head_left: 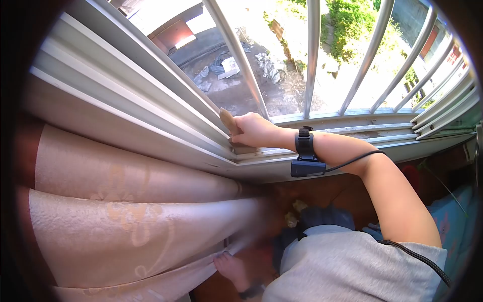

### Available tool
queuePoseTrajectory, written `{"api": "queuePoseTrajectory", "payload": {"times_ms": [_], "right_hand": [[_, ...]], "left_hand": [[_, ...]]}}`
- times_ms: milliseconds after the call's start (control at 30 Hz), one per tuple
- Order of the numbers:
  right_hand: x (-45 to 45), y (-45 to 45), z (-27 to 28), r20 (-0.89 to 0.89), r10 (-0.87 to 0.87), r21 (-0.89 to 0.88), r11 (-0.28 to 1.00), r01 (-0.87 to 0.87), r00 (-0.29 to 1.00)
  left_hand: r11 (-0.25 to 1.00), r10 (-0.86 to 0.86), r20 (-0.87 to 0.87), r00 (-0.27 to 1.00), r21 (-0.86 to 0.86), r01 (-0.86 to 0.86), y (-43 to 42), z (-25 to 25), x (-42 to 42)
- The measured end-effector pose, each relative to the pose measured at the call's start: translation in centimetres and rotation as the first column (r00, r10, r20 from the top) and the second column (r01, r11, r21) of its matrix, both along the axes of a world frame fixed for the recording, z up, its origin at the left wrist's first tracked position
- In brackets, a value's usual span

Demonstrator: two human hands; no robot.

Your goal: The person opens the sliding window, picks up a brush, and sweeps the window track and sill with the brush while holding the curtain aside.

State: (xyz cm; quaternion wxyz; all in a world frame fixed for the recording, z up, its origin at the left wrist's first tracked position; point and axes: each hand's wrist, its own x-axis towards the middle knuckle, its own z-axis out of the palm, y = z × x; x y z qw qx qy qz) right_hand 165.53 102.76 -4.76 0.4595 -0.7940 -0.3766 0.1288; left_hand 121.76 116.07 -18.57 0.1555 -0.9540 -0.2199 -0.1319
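Observation:
My right hand [254, 130] is closed round a tan-brown rag [229, 122] at the lower corner of the white window frame [136, 83]. Part of the rag sticks up past the fingers, and the hand presses against the corner by the sill track [282, 151]. Lower down, my left hand [231, 267] pinches the edge of a beige patterned curtain [151, 226]. The curtain hangs in wide folds on the left. A black strap with a small box [308, 168] is on my right wrist.
Metal window bars [312, 60] stand just beyond the sill, with a yard and plants outside. At the right lies blue patterned fabric [455, 216]. A dark cable [352, 162] runs from the wrist box along my right arm.

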Motion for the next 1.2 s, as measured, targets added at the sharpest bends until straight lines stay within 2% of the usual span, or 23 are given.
{"api": "queuePoseTrajectory", "payload": {"times_ms": [67, 133, 167, 233, 267, 300, 367, 400, 433, 500, 533, 600, 633, 667, 700, 733, 767, 833, 867, 900, 1000, 1100, 1200], "right_hand": [[-0.2, 0.5, -0.6, 0.056, -0.036, -0.03, 0.999, 0.038, 0.998], [-0.3, 0.1, -1.3, 0.028, -0.027, 0.111, 0.994, 0.024, 0.999], [-0.4, -0.4, -1.5, 0.032, -0.026, 0.104, 0.994, 0.022, 0.999], [-1.0, -1.5, -1.6, -0.141, 0.045, 0.263, 0.965, -0.007, 0.989], [-0.7, -2.0, -1.2, -0.187, 0.048, 0.146, 0.989, -0.02, 0.981], [-0.6, -2.3, -0.2, -0.184, 0.057, 0.142, 0.989, -0.031, 0.981], [-0.4, -3.0, 1.7, -0.031, 0.217, -0.162, 0.962, -0.219, 0.976], [-0.5, -2.8, 2.2, -0.042, 0.158, -0.235, 0.958, -0.163, 0.987], [-0.6, -2.8, 2.2, -0.04, 0.157, -0.235, 0.958, -0.162, 0.987], [-1.2, -2.7, 2.1, -0.116, 0.06, -0.063, 0.996, -0.067, 0.991], [-1.2, -2.7, 1.6, -0.112, 0.064, -0.063, 0.995, -0.071, 0.992], [-0.7, -3.2, -1.5, -0.173, 0.132, 0.265, 0.961, -0.083, 0.976], [-0.1, -3.4, -4.3, -0.005, 0.153, 0.313, 0.939, -0.144, 0.988], [0.3, -3.4, -6.8, 0.281, 0.149, 0.368, 0.895, -0.25, 0.948], [0.4, -3.4, -8.2, 0.544, 0.114, 0.387, 0.845, -0.369, 0.831], [-1.1, -3.9, -8.1, 0.259, 0.193, 0.374, 0.883, -0.283, 0.946], [-0.9, -3.8, -8.1, 0.407, 0.224, 0.336, 0.865, -0.373, 0.886], [-1.2, -3.3, -7.7, 0.38, 0.189, 0.353, 0.875, -0.331, 0.905], [-1.8, -2.8, -7.3, -0.083, 0.144, 0.387, 0.916, -0.102, 0.986], [-1.6, -3.0, -6.5, -0.474, 0.16, 0.357, 0.934, 0.023, 0.866], [-0.5, -3.4, -5.2, -0.414, 0.188, 0.359, 0.933, -0.03, 0.891], [1.4, -4.5, -3.3, -0.329, 0.279, 0.2, 0.954, -0.222, 0.902], [2.6, -4.8, -1.8, -0.366, 0.295, 0.193, 0.952, -0.238, 0.882]], "left_hand": [[1.0, 0.002, 0.018, 1.0, -0.01, -0.002, -0.3, -0.1, -0.1], [1.0, 0.016, 0.008, 1.0, -0.007, -0.016, -0.2, 0.3, -0.1], [1.0, 0.026, 0.001, 1.0, -0.001, -0.026, -0.2, 0.5, 0.1], [1.0, 0.024, 0.02, 1.0, -0.012, -0.023, -0.3, 0.8, 0.2], [1.0, 0.022, 0.035, 0.999, -0.012, -0.022, -0.4, 0.7, 0.3], [0.999, 0.033, 0.038, 0.999, -0.016, -0.032, -0.4, 0.5, -0.1], [0.996, 0.058, -0.011, 0.998, -0.062, -0.058, -0.2, 0.3, -0.6], [0.996, 0.058, -0.011, 0.998, -0.063, -0.058, -0.2, 0.3, -0.7], [0.995, 0.07, -0.013, 0.997, -0.075, -0.07, -0.2, 0.6, -0.5], [0.992, 0.086, -0.011, 0.996, -0.089, -0.087, -0.3, 0.6, -0.4], [0.993, 0.089, 0.003, 0.996, -0.081, -0.089, -0.2, 0.7, -0.5], [0.993, 0.096, 0.02, 0.995, -0.075, -0.095, -0.1, 0.6, -0.7], [0.993, 0.097, 0.026, 0.995, -0.075, -0.095, -0.1, 0.5, -0.7], [0.993, 0.096, 0.03, 0.995, -0.074, -0.094, 0.0, 0.5, -0.7], [0.992, 0.103, 0.036, 0.994, -0.076, -0.1, 0.1, 0.6, -0.8], [0.992, 0.094, 0.034, 0.995, -0.089, -0.091, 0.2, 0.6, -0.7], [0.992, 0.082, 0.025, 0.996, -0.101, -0.079, 0.3, 0.7, -0.8], [0.995, 0.069, 0.015, 0.997, -0.077, -0.068, 0.5, 0.6, -1.0], [0.997, 0.059, 0.014, 0.998, -0.052, -0.058, 0.5, 0.5, -1.0], [0.997, 0.055, 0.011, 0.998, -0.053, -0.054, 0.5, 0.6, -0.9], [0.998, 0.034, 0.035, 0.999, -0.056, -0.032, 0.8, 0.5, -0.2], [0.989, 0.07, -0.025, 0.997, -0.132, -0.073, 1.3, -0.1, -0.7], [0.991, 0.059, -0.01, 0.998, -0.117, -0.06, 1.4, -0.1, -0.4]]}}
